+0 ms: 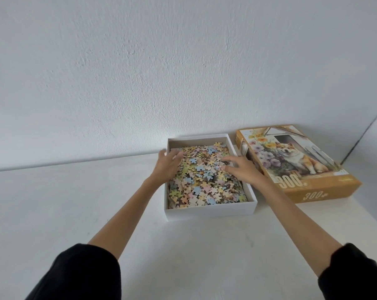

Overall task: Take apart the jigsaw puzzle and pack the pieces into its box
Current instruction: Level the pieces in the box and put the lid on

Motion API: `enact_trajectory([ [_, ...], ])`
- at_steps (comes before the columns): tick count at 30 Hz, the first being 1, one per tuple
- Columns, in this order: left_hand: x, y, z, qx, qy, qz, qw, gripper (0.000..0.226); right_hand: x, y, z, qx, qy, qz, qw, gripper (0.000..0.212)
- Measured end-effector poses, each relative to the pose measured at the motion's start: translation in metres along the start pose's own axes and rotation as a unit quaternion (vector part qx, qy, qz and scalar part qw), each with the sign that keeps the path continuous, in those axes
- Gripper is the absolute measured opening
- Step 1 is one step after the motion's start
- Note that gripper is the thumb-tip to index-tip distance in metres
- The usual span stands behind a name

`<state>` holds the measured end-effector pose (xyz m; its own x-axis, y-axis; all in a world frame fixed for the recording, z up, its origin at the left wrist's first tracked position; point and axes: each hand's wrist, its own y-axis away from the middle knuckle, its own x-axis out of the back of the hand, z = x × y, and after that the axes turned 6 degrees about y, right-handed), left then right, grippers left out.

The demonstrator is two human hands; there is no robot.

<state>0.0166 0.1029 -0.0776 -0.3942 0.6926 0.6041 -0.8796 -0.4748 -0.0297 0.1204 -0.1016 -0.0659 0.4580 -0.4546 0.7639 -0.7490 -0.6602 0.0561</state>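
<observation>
The shallow white cardboard box (209,210) sat open on the white table (75,202), close to the textured white wall (140,72). It was filled with a loose heap of small pastel jigsaw pieces (204,185), in blue, yellow, pink and green, all inside its walls. Many lay with the coloured side up and none looked joined into a picture.

My left hand (167,164) lay on the heap near the box's far left corner. Its fingers were straight and slightly spread, gripping nothing. My right hand (241,168) lay on the pieces by the right wall, palm down. Its fingers were fanned out towards the middle, and it too held nothing that I could see. I could not tell how firmly either palm pressed into the pieces.

The orange rectangular lid (295,161) lay face up just right of the box. It showed a printed dog among flowers and the number 300. Whether it touched the box I could not tell. My black sleeves (79,273) were pushed up, leaving both forearms bare.
</observation>
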Motion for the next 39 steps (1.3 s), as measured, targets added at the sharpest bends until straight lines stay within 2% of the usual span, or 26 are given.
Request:
enact_trajectory([
  [2,-0.004,0.01,0.002,0.024,0.118,0.006,0.993,0.036,-0.002,0.003,-0.004,-0.014,-0.054,0.029,0.998,0.037],
  [4,-0.008,0.018,0.001,0.054,0.189,0.03,0.98,0.027,-0.004,0.007,-0.008,-0.027,-0.11,0.038,0.993,0.039],
  [8,-0.001,0.029,0.005,0.066,0.235,0.027,0.969,0.032,0.003,0.015,-0.024,-0.014,-0.162,0.055,0.985,0.042],
  [13,0.027,0.045,0.015,0.015,0.271,0.03,0.962,0.027,0.017,0.032,-0.058,0.022,-0.146,0.083,0.986,0.042],
  [22,0.094,0.087,0.013,-0.024,0.269,0.053,0.961,0.02,-0.012,0.061,-0.111,0.032,-0.167,0.094,0.981,0.04],
  [26,0.127,0.118,-0.006,-0.015,0.254,0.06,0.965,0.018,-0.04,0.079,-0.142,0.033,-0.174,0.094,0.98,0.039],
  [29,0.149,0.142,-0.022,-0.012,0.256,0.063,0.965,0.025,-0.065,0.096,-0.165,0.032,-0.178,0.09,0.979,0.039],
  [39,0.203,0.219,-0.089,0.0,0.241,0.062,0.968,0.02,-0.147,0.147,-0.221,0.019,-0.196,0.061,0.978,0.04],
])
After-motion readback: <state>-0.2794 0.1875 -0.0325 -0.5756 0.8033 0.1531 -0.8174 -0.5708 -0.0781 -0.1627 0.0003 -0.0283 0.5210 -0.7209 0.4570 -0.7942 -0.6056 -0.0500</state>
